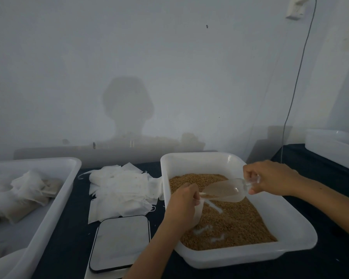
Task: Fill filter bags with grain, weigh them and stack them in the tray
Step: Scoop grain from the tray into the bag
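The right hand (270, 178) pinches the handle of a clear plastic scoop (224, 191), tipped toward the left hand (182, 206), which grips a thin white filter bag (198, 211). Both hover over loose brown grain (230, 228) in a smooth white tub (290, 218). Left of the hands: a flat scale (119, 241), limp empty bags (121, 190) (heaped), and a tray (48, 210) holding filled bags (18, 202).

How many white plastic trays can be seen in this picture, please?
3. One white plastic tray with filled bags at left, one white plastic tray holding brown grain in the middle, one white plastic tray at the far right, cut by the frame edge.
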### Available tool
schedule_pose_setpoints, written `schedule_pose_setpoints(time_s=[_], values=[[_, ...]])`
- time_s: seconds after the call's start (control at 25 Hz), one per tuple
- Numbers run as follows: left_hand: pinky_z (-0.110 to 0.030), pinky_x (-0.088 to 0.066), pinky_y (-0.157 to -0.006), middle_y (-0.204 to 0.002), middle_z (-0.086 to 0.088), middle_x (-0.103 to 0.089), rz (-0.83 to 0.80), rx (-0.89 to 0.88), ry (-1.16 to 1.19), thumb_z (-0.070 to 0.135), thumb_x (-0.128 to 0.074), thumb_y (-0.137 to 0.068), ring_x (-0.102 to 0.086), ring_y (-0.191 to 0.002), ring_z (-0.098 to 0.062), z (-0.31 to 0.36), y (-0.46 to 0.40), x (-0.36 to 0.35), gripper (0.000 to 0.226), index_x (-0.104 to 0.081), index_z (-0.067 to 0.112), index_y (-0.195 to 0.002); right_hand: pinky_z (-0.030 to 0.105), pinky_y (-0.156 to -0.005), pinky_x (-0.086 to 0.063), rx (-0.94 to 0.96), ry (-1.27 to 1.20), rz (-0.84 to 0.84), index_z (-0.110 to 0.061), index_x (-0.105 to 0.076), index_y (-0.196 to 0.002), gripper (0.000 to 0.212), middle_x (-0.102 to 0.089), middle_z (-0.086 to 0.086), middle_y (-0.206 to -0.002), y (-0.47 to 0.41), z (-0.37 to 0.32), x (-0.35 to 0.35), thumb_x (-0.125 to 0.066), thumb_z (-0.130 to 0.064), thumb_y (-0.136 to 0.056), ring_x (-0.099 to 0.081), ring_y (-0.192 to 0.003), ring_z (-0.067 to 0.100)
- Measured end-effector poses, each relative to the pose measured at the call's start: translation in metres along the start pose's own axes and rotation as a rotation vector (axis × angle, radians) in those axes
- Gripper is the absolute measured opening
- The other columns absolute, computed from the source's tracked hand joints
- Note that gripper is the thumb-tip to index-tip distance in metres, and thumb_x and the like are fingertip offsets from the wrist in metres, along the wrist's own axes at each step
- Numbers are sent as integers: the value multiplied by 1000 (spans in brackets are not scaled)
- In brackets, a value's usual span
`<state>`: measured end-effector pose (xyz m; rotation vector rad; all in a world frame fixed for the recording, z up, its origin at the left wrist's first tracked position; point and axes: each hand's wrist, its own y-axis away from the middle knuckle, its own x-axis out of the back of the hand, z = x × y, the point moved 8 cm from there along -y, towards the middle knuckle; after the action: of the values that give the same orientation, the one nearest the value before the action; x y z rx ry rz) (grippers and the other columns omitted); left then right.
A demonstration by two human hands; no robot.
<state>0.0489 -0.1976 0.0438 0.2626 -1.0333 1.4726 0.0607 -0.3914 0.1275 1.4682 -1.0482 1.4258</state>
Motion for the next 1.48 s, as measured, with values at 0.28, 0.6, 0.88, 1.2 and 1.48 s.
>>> schedule_pose_setpoints(time_s=[0.28,0.6,0.88,1.2,1.48], values=[[-21,-40,-66,-82,0,-55,104,251,443,8,-51,-95,-49,-75,-11,-17,-3,21,9,-48,10,-87,21,-64,-41,-222,-408,-115,-14,-45,-89,14,-52,3,-88,1,24,-58,-55,-23,-94,-50,-76,12],[-31,-44,-64,-80,-2,-51,92,321,786,9,-48,-97,-48,-74,-18,-16,-1,26,12,-47,12,-85,43,-111,-25,-372,-76,-178,-5,-3,-150,65,-13,18,-153,-33,4,-137,-40,-23,-98,-22,-137,35],[-27,-39,-59,-76,-5,-45,107,264,917,7,-48,-97,-40,-72,-20,2,-5,37,14,-47,8,-83,31,-103,-39,-58,-524,-122,-31,-38,-134,58,-40,-4,-143,-29,-24,-113,-65,-31,-83,-39,-131,16],[-29,-43,-61,-76,-3,-51,93,210,903,9,-51,-95,-47,-71,-14,18,-2,40,11,-51,10,-84,29,-71,-56,86,-1275,-55,-20,-64,-108,38,-73,1,-99,-5,-79,-82,-81,-22,-73,-70,-87,18],[-30,-52,-90,-98,4,-65,-218,107,313,14,-65,-87,-62,-95,-11,7,13,27,6,-60,15,-91,16,-70,-53,73,-482,-151,-21,-64,-100,28,-66,-9,-93,5,-64,-65,-78,-23,-75,-64,-84,3]])
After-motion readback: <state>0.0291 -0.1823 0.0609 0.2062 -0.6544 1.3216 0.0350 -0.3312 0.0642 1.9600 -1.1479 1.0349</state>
